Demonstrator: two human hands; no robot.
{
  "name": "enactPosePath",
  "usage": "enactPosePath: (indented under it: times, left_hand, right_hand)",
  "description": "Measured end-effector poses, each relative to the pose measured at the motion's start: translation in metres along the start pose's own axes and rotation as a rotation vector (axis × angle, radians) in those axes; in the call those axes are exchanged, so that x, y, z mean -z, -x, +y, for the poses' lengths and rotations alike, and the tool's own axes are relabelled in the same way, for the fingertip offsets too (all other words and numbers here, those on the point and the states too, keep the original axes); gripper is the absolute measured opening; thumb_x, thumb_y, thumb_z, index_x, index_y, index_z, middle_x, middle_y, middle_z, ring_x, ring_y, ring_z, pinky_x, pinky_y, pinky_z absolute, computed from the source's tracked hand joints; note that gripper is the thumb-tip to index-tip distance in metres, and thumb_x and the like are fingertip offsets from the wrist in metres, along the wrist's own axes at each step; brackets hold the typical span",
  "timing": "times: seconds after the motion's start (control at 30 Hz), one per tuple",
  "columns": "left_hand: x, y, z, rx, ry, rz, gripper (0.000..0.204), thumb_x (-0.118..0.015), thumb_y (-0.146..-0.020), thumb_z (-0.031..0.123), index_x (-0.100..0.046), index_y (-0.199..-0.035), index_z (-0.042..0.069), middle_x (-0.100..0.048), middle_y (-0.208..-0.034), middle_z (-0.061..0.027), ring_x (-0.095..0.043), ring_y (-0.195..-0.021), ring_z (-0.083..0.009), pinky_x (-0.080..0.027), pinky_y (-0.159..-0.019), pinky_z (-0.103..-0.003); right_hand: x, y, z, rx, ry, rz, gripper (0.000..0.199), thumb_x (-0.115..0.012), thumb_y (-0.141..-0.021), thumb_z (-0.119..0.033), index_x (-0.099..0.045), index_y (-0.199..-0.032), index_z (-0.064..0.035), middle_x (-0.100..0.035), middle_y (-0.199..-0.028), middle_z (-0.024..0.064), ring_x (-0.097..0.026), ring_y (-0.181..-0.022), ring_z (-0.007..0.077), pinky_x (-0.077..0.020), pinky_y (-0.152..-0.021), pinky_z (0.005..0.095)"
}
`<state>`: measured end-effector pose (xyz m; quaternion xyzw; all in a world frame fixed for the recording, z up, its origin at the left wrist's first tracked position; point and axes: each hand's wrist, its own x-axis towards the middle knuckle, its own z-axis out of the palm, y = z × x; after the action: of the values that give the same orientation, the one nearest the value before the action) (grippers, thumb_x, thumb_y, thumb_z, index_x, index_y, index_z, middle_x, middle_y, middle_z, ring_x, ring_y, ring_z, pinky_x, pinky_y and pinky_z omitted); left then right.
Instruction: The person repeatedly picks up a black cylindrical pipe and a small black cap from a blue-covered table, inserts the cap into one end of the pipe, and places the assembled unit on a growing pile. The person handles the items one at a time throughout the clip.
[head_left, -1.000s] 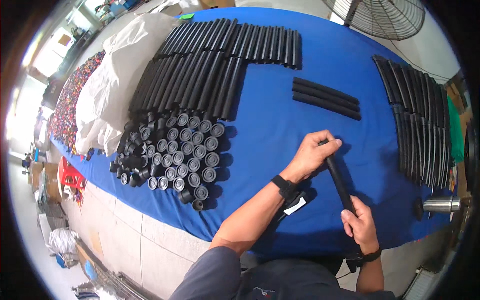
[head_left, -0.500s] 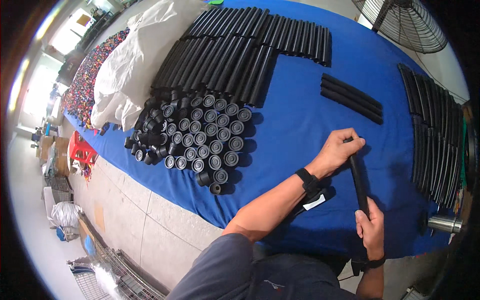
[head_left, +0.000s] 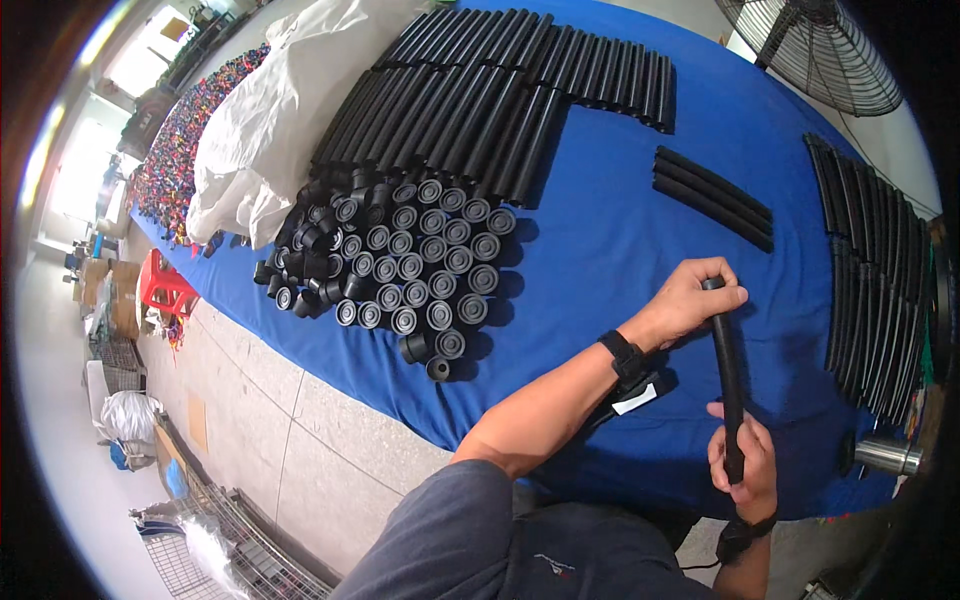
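A black tube (head_left: pixel 729 365) slants over the near right part of the blue-covered table, held between my two hands. My left hand (head_left: pixel 690 302) is closed round its far end, thumb and fingers pinching near the tip. My right hand (head_left: pixel 745 460) grips the near end, which lies across the fingers. Beyond my left hand, a few matching black tubes (head_left: pixel 712 200) lie side by side on the blue cloth (head_left: pixel 590 260). Left of my forearm sit many round black rubber caps (head_left: pixel 442 285), most with their ringed faces up.
Long rows of black tubes (head_left: pixel 440 120) cover the far table. More tubes (head_left: pixel 868 280) are stacked at the right edge, near a metal cylinder (head_left: pixel 888 456). A white sheet (head_left: pixel 270 120) lies beside a colourful heap of small parts (head_left: pixel 200 140). A fan (head_left: pixel 820 50) stands far right.
My right hand has shifted its hold, so the tube's near end now shows across its fingers. My left hand stays at the far end. The view has shifted slightly.
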<state>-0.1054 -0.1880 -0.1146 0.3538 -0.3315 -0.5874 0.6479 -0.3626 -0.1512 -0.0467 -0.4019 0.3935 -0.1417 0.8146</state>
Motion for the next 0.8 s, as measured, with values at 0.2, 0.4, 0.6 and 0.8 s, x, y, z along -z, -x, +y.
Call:
enactPosePath:
  times: [0.2, 0.4, 0.6, 0.8]
  left_hand:
    - [0.001, -0.007, -0.011, -0.107, -0.176, 0.069, 0.022, -0.074, -0.095, 0.025, -0.063, -0.086, 0.009, -0.05, -0.066, 0.008, -0.041, -0.055, -0.0021, -0.03, -0.048, -0.024]
    - [-0.003, -0.002, 0.0, 0.022, 0.006, 0.017, 0.023, -0.074, -0.096, 0.026, -0.064, -0.086, 0.009, -0.053, -0.066, 0.0069, -0.043, -0.053, -0.0021, -0.03, -0.046, -0.023]
    - [0.001, -0.002, -0.006, -0.003, -0.062, 0.065, 0.023, -0.074, -0.096, 0.026, -0.065, -0.086, 0.008, -0.054, -0.066, 0.0058, -0.044, -0.052, -0.0024, -0.03, -0.045, -0.022]
    - [-0.002, 0.0, 0.0, -0.007, -0.123, 0.075, 0.024, -0.074, -0.096, 0.028, -0.067, -0.085, 0.008, -0.054, -0.066, 0.006, -0.045, -0.055, -0.0031, -0.032, -0.047, -0.024]
  right_hand:
    - [0.0, -0.007, 0.004, 0.163, 0.658, 0.263, 0.036, -0.054, -0.099, -0.006, -0.056, -0.132, 0.0067, -0.063, -0.075, 0.0063, -0.056, -0.052, 0.0078, -0.0423, -0.042, 0.0219]
    - [0.001, 0.001, -0.013, -0.083, 0.004, 0.061, 0.032, -0.054, -0.101, -0.009, -0.057, -0.128, 0.0069, -0.062, -0.07, 0.0089, -0.058, -0.051, 0.0113, -0.0442, -0.041, 0.0238]
    - [0.007, -0.008, 0.004, 0.222, 0.556, 0.181, 0.034, -0.05, -0.103, -0.015, -0.057, -0.127, 0.0071, -0.064, -0.071, 0.0098, -0.054, -0.043, 0.0121, -0.0406, -0.035, 0.0243]
    - [0.005, 0.001, -0.004, 0.097, 0.5, 0.174, 0.035, -0.055, -0.098, -0.009, -0.057, -0.129, 0.0075, -0.066, -0.076, 0.0106, -0.055, -0.047, 0.0094, -0.0432, -0.04, 0.0227]
